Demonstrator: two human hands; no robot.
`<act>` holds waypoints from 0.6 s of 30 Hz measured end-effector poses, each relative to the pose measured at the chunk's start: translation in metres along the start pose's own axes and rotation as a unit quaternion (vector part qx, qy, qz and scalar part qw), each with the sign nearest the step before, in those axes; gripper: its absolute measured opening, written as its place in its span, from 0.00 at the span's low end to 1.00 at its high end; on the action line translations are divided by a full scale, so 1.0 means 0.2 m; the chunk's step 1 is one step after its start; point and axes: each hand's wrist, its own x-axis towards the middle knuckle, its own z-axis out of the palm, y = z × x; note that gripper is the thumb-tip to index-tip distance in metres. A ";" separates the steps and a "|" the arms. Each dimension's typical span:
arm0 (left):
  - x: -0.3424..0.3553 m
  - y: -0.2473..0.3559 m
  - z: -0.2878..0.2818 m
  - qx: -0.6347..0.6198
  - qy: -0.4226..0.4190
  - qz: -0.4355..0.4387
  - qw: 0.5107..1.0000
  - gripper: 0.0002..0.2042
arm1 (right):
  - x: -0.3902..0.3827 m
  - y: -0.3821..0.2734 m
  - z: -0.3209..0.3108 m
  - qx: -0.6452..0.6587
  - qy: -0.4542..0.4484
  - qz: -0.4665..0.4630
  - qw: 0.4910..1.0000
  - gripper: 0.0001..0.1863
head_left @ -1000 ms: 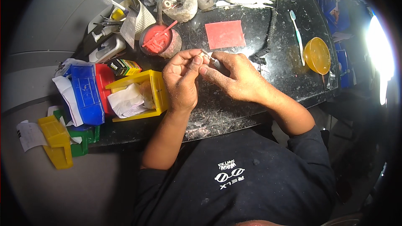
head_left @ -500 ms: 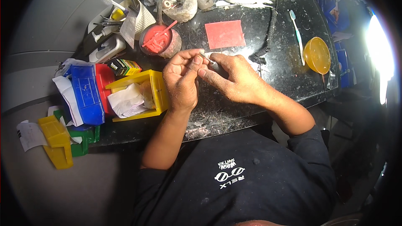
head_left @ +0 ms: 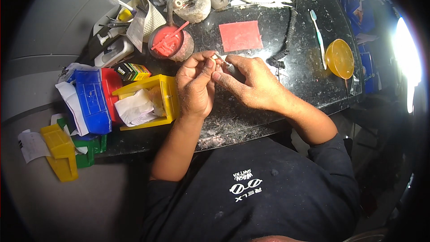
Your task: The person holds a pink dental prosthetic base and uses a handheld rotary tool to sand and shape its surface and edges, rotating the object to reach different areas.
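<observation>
Near the middle of the head view, my left hand (head_left: 195,85) pinches a small pale piece (head_left: 213,58) between thumb and fingertips. My right hand (head_left: 251,85) is closed round a dark rotary handpiece (head_left: 234,70), whose thin metal tip (head_left: 221,60) meets or nearly meets the piece. The fine detail of the piece is too small to tell. Pale dust covers my fingers. A coiled black cord (head_left: 282,56) lies beside my right hand on the speckled black bench (head_left: 237,123).
Yellow (head_left: 169,107), blue (head_left: 92,98) and red (head_left: 113,96) bins stand left, near a small box (head_left: 127,71). Behind are a pot of pink material (head_left: 186,49), a bag of parts (head_left: 192,9) and a red sheet (head_left: 239,36). Right lie a toothbrush (head_left: 318,36) and an amber bowl (head_left: 340,58).
Both hands have shifted very slightly, my left fingertips a little upward since half a second ago. The piece and handpiece stay held.
</observation>
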 end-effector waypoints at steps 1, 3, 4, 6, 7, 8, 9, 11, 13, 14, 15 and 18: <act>0.00 0.00 0.00 0.000 0.000 0.000 1.000 0.07 | 0.00 0.00 0.00 0.000 0.000 0.000 1.000 0.19; 0.00 0.00 -0.02 0.000 -0.006 0.001 1.000 0.07 | 0.00 -0.01 0.00 -0.006 -0.014 -0.004 1.000 0.19; 0.00 0.00 -0.02 0.001 -0.006 0.001 1.000 0.07 | 0.00 0.00 0.00 -0.006 -0.014 -0.004 1.000 0.19; 0.00 0.00 -0.03 -0.013 -0.040 0.003 0.999 0.07 | 0.00 0.00 0.01 0.011 -0.007 -0.019 1.000 0.19; 0.00 0.00 -0.03 -0.013 -0.040 0.003 0.999 0.07 | 0.00 0.00 0.01 0.011 -0.008 -0.019 1.000 0.19; 0.00 0.00 -0.01 -0.001 -0.017 0.010 1.000 0.07 | 0.00 -0.01 0.00 0.006 -0.007 -0.014 1.000 0.19; 0.00 0.00 0.00 0.011 0.006 0.016 1.000 0.07 | 0.00 -0.01 0.00 0.000 -0.007 -0.009 1.000 0.19; 0.00 0.00 0.01 0.010 0.014 0.013 1.000 0.07 | 0.00 0.00 0.00 0.001 -0.005 -0.008 1.000 0.19; 0.00 0.00 0.01 0.009 0.022 0.011 1.000 0.07 | 0.00 0.00 0.01 0.002 -0.004 -0.008 1.000 0.19; 0.00 0.00 0.01 0.004 0.007 0.012 1.000 0.07 | 0.00 0.00 0.00 -0.004 -0.005 -0.012 1.000 0.19; 0.00 0.00 0.00 -0.001 -0.008 0.014 1.000 0.07 | 0.00 0.00 0.00 -0.009 -0.005 -0.017 1.000 0.19; 0.00 0.00 -0.01 -0.012 -0.031 0.009 0.999 0.08 | 0.00 -0.01 0.00 -0.007 -0.011 -0.022 1.000 0.19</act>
